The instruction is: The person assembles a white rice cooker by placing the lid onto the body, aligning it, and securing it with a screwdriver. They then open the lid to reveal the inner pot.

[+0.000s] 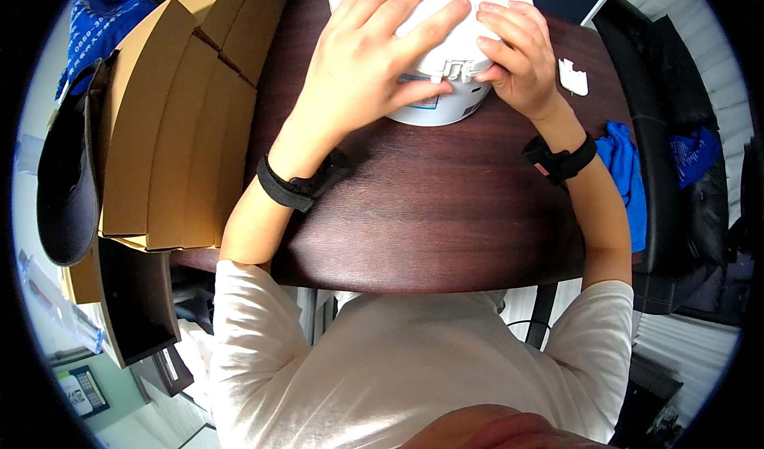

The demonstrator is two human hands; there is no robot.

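White round container (442, 50) between and partly under both hands (358, 59) (521, 58)

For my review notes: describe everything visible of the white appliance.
The white appliance looks like smooth plastic, rounded, with a wide top. Its near edge bears a bracket-like fitting; below are a partly hidden bluish label and a small dark slot. It appears upright on the far part of the brown table, cut off by the frame's top. The left grip spreads over its top; the right grip touches its right side.
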